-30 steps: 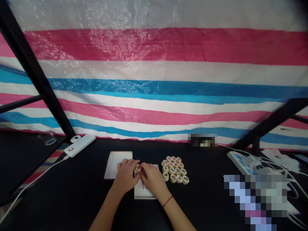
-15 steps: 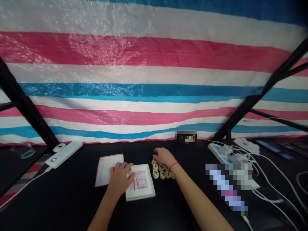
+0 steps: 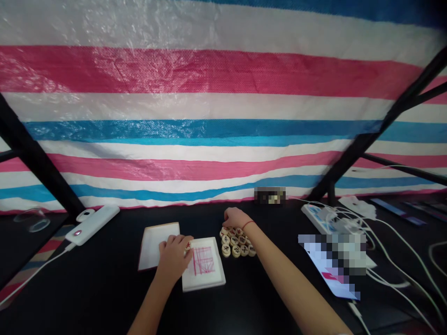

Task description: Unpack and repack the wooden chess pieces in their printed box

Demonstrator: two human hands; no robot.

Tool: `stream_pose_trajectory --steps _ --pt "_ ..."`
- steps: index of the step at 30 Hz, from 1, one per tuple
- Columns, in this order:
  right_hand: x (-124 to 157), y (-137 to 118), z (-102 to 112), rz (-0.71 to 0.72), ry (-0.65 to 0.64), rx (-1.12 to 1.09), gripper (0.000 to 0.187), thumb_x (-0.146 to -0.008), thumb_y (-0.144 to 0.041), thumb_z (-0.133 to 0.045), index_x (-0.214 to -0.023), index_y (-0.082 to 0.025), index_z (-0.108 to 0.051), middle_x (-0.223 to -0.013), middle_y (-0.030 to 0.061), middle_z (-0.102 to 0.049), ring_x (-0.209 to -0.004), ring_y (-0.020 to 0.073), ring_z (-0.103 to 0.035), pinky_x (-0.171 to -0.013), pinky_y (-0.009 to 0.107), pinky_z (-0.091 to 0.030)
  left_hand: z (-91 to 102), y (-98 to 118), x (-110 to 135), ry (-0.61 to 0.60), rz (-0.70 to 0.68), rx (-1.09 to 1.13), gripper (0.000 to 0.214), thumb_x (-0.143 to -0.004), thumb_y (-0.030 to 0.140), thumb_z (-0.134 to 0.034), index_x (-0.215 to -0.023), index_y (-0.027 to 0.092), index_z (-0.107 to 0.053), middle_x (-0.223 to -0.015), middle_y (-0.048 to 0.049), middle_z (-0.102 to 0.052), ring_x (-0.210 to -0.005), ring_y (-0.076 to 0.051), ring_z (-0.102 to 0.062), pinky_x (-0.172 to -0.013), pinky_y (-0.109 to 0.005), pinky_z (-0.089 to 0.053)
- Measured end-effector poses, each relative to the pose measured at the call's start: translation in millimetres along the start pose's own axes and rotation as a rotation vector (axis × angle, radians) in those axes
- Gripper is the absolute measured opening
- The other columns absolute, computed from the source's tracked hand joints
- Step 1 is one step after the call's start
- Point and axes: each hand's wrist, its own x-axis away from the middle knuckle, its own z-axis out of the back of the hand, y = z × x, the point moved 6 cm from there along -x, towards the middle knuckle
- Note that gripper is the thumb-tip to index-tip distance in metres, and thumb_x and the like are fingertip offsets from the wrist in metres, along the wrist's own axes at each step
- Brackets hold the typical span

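In the head view, your hands are apart above a black table (image 3: pixel 209 314). Your left hand (image 3: pixel 174 254) pinches a red-marked piece (image 3: pixel 187 245) beside the white box (image 3: pixel 220 282) between your hands. Your right hand (image 3: pixel 238 218) curls over the grouped pieces (image 3: pixel 236 250); whether it grips one, I cannot tell. Beyond both hands hangs a striped sheet (image 3: pixel 195 109), crossed by black bars (image 3: pixel 49 173).

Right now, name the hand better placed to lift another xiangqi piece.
Probably the right hand, at the far xiangqi pieces; the left hand grips a red-marked piece by the white box.
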Motion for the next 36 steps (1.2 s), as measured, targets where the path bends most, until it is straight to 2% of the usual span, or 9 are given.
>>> stream_pose_trajectory --steps 4,11,18,21,25,27,28,32,36 --pt "-2.3 -0.5 0.8 0.011 0.02 0.011 0.027 -0.06 -0.016 -0.076 -0.087 -0.016 -0.073 -0.094 0.0105 -0.072 -0.084 0.0227 -0.068 -0.064 0.024 -0.045 0.8 -0.3 0.3 0.006 -0.004 -0.003 0.032 -0.083 0.021 -0.049 -0.11 0.029 -0.065 -0.108 -0.0043 -0.069 -0.101 -0.025 -0.055 -0.085 -0.043 -0.034" --pt "2.6 1.6 -1.0 0.048 0.12 -0.009 0.026 -0.072 -0.026 -0.071 -0.097 -0.017 -0.07 -0.1 0.01 -0.071 -0.092 0.0225 -0.065 -0.073 0.025 -0.044 1.0 -0.6 2.0 0.002 -0.005 -0.006 0.032 -0.083 0.021 -0.05 -0.109 0.031 -0.066 -0.107 -0.0033 -0.069 -0.1 -0.025 -0.056 -0.085 -0.042 -0.034" --pt "2.3 3.6 0.7 0.042 0.148 -0.083 0.012 -0.068 -0.02 -0.074 -0.078 -0.014 -0.071 -0.087 0.0115 -0.072 -0.084 0.0243 -0.067 -0.068 0.026 -0.044 2.7 0.7 2.3 -0.026 0.005 -0.007 0.033 -0.083 0.021 -0.05 -0.11 0.031 -0.066 -0.109 -0.0036 -0.069 -0.102 -0.025 -0.055 -0.087 -0.043 -0.034" --pt "11.0 -1.9 7.9 0.086 0.207 -0.174 0.01 -0.074 -0.022 -0.07 -0.081 -0.014 -0.072 -0.085 0.0094 -0.072 -0.083 0.0217 -0.067 -0.069 0.025 -0.044 4.8 1.8 2.9 -0.038 0.006 0.004 0.032 -0.082 0.021 -0.05 -0.108 0.031 -0.066 -0.108 -0.0032 -0.069 -0.102 -0.025 -0.055 -0.087 -0.044 -0.033" --pt "44.6 -26.6 2.6 0.197 0.259 -0.366 0.023 -0.089 -0.033 -0.053 -0.1 -0.019 -0.068 -0.083 0.0018 -0.071 -0.062 0.0115 -0.065 -0.061 0.021 -0.046 6.2 2.9 4.5 -0.05 0.005 0.006 0.031 -0.08 0.02 -0.052 -0.105 0.03 -0.066 -0.106 -0.003 -0.069 -0.102 -0.025 -0.055 -0.087 -0.044 -0.033" --pt "66.5 -46.8 -6.1 0.322 0.297 -0.611 0.018 -0.086 -0.03 -0.057 -0.094 -0.018 -0.067 -0.079 0.0005 -0.07 -0.057 0.0111 -0.061 -0.058 0.021 -0.045 6.3 3.2 5.3 -0.058 0.004 -0.002 0.031 -0.08 0.019 -0.052 -0.106 0.03 -0.066 -0.106 -0.0027 -0.069 -0.102 -0.025 -0.055 -0.087 -0.043 -0.033" --pt "76.6 -57.2 -11.7 0.373 0.327 -0.644 0.013 -0.083 -0.025 -0.059 -0.091 -0.019 -0.067 -0.077 0.0002 -0.068 -0.062 0.012 -0.061 -0.062 0.022 -0.046 6.3 3.4 5.6 -0.062 0.003 -0.003 0.032 -0.08 0.02 -0.052 -0.106 0.03 -0.066 -0.107 -0.0026 -0.069 -0.102 -0.025 -0.055 -0.087 -0.043 -0.033" --pt "97.3 -91.3 -42.5 0.487 0.376 -0.533 0.016 -0.076 -0.007 -0.058 -0.086 -0.017 -0.064 -0.088 0.0038 -0.064 -0.077 0.0151 -0.059 -0.073 0.026 -0.047 7.9 2.7 6.3 -0.066 0.004 -0.002 0.033 -0.08 0.027 -0.056 -0.111 0.031 -0.065 -0.114 -0.0032 -0.065 -0.107 -0.026 -0.053 -0.089 -0.041 -0.035" --pt "96.7 -104.8 -64.4 0.572 0.375 -0.406 0.025 -0.079 -0.004 -0.054 -0.098 -0.018 -0.062 -0.098 0.0071 -0.064 -0.092 0.0202 -0.058 -0.083 0.033 -0.048 7.4 1.3 5.7 -0.099 -0.034 0.001 0.04 -0.077 0.025 -0.059 -0.116 0.031 -0.063 -0.122 -0.0037 -0.06 -0.112 -0.026 -0.05 -0.091 -0.04 -0.036"
